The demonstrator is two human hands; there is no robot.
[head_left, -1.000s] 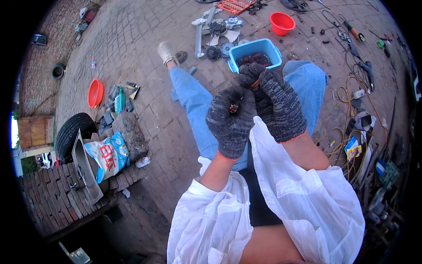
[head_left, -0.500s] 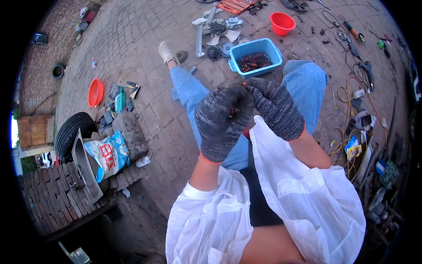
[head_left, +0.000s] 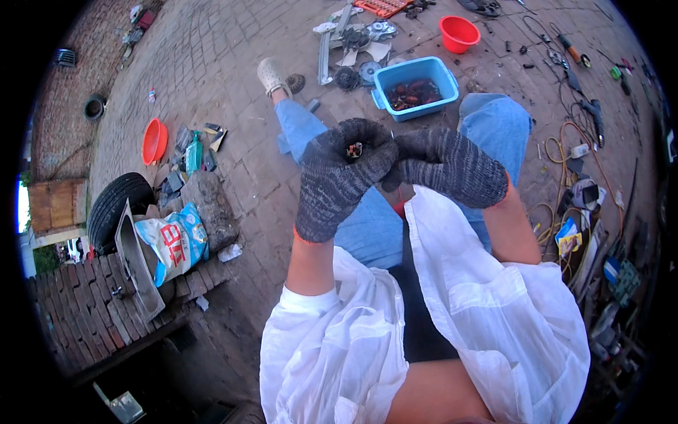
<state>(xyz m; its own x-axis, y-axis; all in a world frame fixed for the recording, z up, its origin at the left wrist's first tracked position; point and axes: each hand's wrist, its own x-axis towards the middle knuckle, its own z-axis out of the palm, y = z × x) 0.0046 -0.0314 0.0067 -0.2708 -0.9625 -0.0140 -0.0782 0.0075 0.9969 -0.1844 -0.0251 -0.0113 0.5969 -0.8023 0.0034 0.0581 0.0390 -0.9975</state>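
Both hands wear dark grey knit gloves with orange cuffs and meet above my knees. My left hand (head_left: 337,185) is curled round a small part (head_left: 354,150), of which only a pale and reddish-brown bit shows inside the fist. My right hand (head_left: 452,168) is closed, its fingertips pressed against the left hand's fingers. Whatever it pinches is hidden by the gloves. Just beyond the hands stands a light blue plastic basin (head_left: 382,76), with several dark and reddish-brown small parts lying in it.
A red bowl (head_left: 459,35) stands beyond the basin, near metal parts (head_left: 369,71) and an orange tool tray (head_left: 382,7). Cables and tools such as an angle grinder (head_left: 567,48) lie at right. At left are another red bowl (head_left: 154,141), a tyre (head_left: 120,212), a sink and a bag (head_left: 173,244).
My hands have turned and spread slightly apart at the wrists, the right wrist moving to the right. The small part now shows more clearly in the left fist.
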